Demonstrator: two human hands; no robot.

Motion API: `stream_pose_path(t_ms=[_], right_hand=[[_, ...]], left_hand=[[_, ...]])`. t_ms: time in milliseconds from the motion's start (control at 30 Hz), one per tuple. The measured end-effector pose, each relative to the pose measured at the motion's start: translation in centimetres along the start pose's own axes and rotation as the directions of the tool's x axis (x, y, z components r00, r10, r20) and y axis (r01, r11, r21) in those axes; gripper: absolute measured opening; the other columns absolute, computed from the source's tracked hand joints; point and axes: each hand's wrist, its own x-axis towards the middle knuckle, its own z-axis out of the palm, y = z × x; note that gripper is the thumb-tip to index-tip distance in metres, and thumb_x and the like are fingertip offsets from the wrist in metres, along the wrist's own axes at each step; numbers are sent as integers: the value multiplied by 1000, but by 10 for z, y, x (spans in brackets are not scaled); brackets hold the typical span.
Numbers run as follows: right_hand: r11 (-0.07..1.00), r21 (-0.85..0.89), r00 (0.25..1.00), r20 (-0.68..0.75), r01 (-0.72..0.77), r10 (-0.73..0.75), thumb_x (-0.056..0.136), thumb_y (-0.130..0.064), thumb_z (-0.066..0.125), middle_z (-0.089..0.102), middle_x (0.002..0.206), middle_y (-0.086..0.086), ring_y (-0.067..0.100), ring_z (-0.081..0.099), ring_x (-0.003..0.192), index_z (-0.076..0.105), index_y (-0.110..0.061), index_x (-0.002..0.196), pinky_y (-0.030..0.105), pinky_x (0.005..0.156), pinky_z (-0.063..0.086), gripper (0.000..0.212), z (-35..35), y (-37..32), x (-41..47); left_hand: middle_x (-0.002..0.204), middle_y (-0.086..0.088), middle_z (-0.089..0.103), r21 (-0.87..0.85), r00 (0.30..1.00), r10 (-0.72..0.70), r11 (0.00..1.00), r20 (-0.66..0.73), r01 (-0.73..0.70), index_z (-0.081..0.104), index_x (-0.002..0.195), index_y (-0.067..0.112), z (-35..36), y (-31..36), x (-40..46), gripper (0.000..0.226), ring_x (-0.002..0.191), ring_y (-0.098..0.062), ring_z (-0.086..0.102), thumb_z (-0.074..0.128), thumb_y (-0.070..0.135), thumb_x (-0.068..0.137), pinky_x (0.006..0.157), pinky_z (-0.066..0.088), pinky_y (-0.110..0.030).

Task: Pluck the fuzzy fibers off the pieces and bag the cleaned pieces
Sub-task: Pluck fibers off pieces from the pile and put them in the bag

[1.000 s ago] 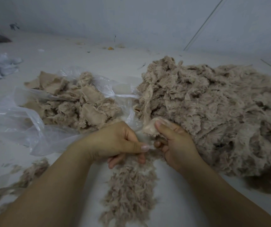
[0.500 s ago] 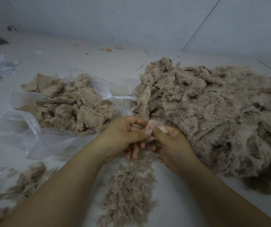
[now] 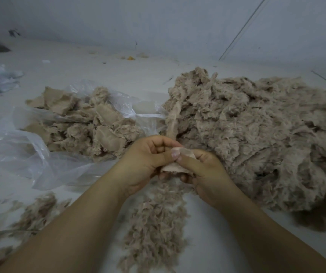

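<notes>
Nearest, loose plucked fibers (image 3: 156, 231) trail across the pale floor (image 3: 213, 223); above them the left hand (image 3: 145, 164) and right hand (image 3: 207, 172) meet, each grip pinching one small beige piece (image 3: 175, 166) between thumb and fingers; beyond left, cleaned pieces (image 3: 91, 127) lie in a clear plastic bag (image 3: 20, 146); right, the fuzzy heap (image 3: 256, 131).

The bag (image 3: 20, 146) of cleaned pieces (image 3: 83, 127) is seen left of the big pile (image 3: 256, 134); plucked fibers (image 3: 156, 229) are strewn before that pile.
</notes>
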Motion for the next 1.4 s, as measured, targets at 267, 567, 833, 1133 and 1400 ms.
stream_pose_path(t_ms=[267,567,833,1133,1400], right_hand=[[992,123,1000,-2,-12,13,81,-43,69,68,82,34,37,69,68,71,5,86,38,62,57,49,0,0,2],[989,135,979,-184,-63,87,96,-13,59,66,85,32,33,63,67,65,8,100,34,54,55,23,-1,2,3],[969,247,968,-239,-14,74,98,-8,55,40,45,-10,2,36,39,58,-6,92,18,42,42,8,1,3,7],[987,158,991,-123,-33,53,94,1,54,46,44,-7,3,41,39,68,-20,52,18,44,42,50,0,2,5],[994,108,996,-83,-18,27,86,-8,65,40,48,-4,4,38,40,65,-19,57,20,46,41,32,1,1,4]], left_hand=[[74,-18,68,212,999,-4,977,41,-5,75,79,11,3,-1,-3,14,64,-30,63,82,15,68,65,54,-40],[86,-9,75,272,994,-9,962,110,-21,77,92,15,6,4,-7,22,68,-24,68,77,0,76,54,57,-30],[66,-9,64,200,795,254,965,-551,-170,68,75,14,-31,17,2,19,41,-14,47,68,-1,86,43,44,-22],[87,-3,56,963,758,596,203,-263,175,69,78,12,-18,14,1,20,68,-23,52,63,25,91,57,35,-27],[48,4,55,149,944,7,988,-330,45,63,79,5,20,-1,12,12,33,-3,42,67,7,90,36,31,-13]])
